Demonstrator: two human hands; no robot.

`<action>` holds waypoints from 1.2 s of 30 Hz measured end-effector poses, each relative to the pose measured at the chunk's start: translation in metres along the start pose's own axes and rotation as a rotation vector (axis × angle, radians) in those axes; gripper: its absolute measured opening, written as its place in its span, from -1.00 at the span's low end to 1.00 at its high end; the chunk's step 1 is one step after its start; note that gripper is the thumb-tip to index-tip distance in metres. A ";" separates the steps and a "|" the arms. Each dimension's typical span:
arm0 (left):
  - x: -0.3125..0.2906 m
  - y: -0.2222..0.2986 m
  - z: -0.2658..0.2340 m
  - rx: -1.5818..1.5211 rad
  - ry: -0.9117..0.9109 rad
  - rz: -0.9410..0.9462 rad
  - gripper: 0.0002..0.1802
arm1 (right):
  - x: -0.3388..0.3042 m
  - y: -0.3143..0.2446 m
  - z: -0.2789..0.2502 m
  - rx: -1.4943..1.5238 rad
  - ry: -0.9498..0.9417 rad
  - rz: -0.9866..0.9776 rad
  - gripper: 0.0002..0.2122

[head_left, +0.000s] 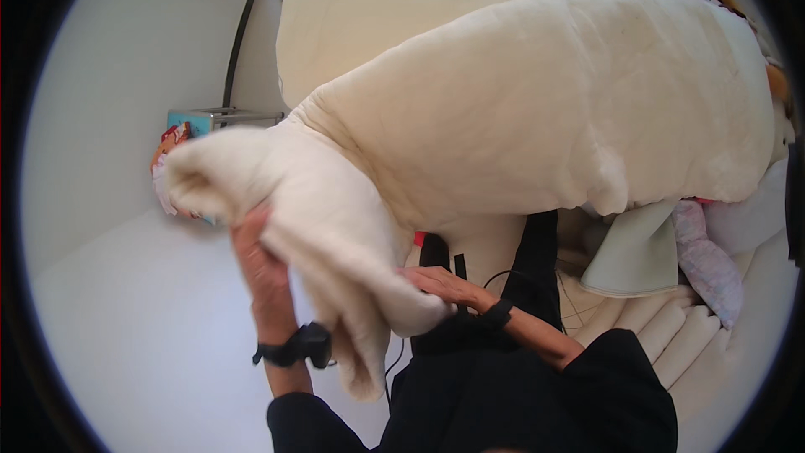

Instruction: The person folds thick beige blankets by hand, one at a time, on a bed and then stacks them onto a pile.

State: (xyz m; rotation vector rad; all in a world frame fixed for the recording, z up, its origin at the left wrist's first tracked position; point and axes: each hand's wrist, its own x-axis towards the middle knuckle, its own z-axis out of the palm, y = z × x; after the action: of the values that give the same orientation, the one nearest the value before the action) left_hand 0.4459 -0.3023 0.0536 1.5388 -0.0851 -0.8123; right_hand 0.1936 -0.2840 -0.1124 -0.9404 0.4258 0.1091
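A big, thickly padded cream plush piece [537, 109] stretches across the view from the upper right to the middle. Its narrower, folded end [323, 176] hangs in front of me at the left, slightly blurred. My left hand [262, 264] grips this end from its outer side, the fingers partly covered by the soft fabric. At the loose lower edge, my right hand [440, 283] is closed on the fabric, fingertips tucked against it. A black band circles each wrist.
Behind lies another cream padded mass [377, 25]. A metal-framed stool [239, 116] and an orange-and-white printed bundle [172, 169] stand by the pale wall. At right are a grey-green cloth flap [633, 252], a pink patterned pillow [708, 264] and a ribbed cream cushion [671, 340].
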 end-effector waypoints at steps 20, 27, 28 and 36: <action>0.108 -0.220 0.188 0.657 -0.232 0.312 -0.52 | -0.058 0.053 -0.180 -0.456 0.918 0.092 -0.24; 0.111 -0.204 0.212 0.761 -0.094 0.686 -0.82 | -0.082 0.104 -0.192 -0.908 0.991 0.248 -0.67; 0.116 -0.199 0.207 0.791 -0.104 0.731 -0.70 | -0.076 0.097 -0.188 -0.930 0.907 0.271 -0.68; 0.113 -0.249 0.212 1.118 -0.293 0.866 -0.38 | -0.228 0.092 -0.255 0.188 1.115 0.070 -0.69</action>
State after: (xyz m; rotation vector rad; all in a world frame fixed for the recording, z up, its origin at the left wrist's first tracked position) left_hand 0.3157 -0.4966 -0.2013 2.0815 -1.5195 -0.2252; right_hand -0.1178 -0.4131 -0.2220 -0.7288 1.4689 -0.4127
